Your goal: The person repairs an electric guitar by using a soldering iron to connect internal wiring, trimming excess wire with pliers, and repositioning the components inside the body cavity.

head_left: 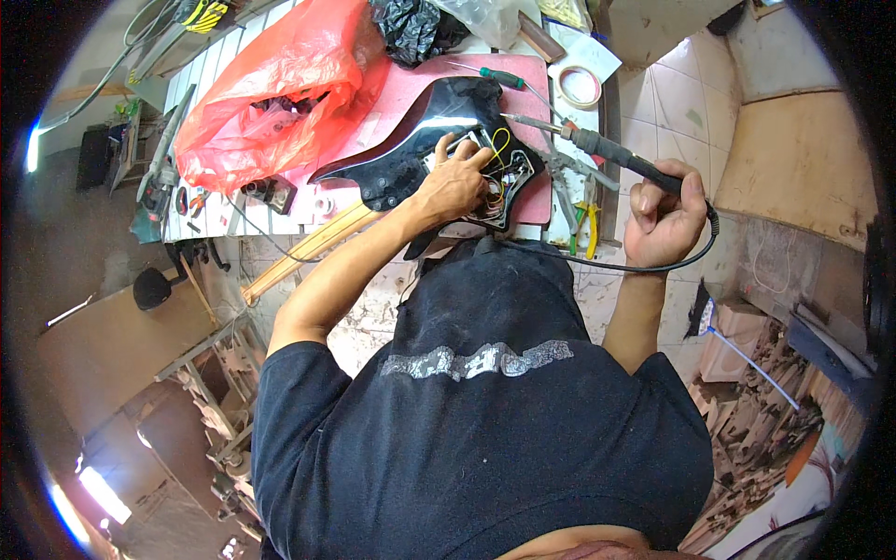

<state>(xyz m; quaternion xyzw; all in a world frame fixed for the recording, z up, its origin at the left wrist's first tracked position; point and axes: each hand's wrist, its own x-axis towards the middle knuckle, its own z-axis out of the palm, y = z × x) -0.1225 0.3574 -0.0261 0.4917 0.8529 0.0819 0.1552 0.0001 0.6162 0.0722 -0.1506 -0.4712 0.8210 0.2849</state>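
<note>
A glossy black body shaped like an electric guitar's [401,140] lies on the pink sheet over the bench. At its right end an open cavity [511,177] shows thin wires, one of them a yellow loop [502,142]. My left hand [457,182] rests over the cavity's left side, fingers bent and apart; what lies under the fingertips is hidden. My right hand [668,213] is closed round the rear of a soldering iron [607,147]. Its metal tip points left, over the upper right part of the body. The iron's black cord [616,268] loops below my right hand.
A red plastic bag [271,103] covers the bench's left part. Right of the body lie pliers [565,182], yellow-handled cutters [592,229], a tape roll [579,86] and a green-handled screwdriver [502,77]. Wooden strips [313,252] jut from the bench's front edge.
</note>
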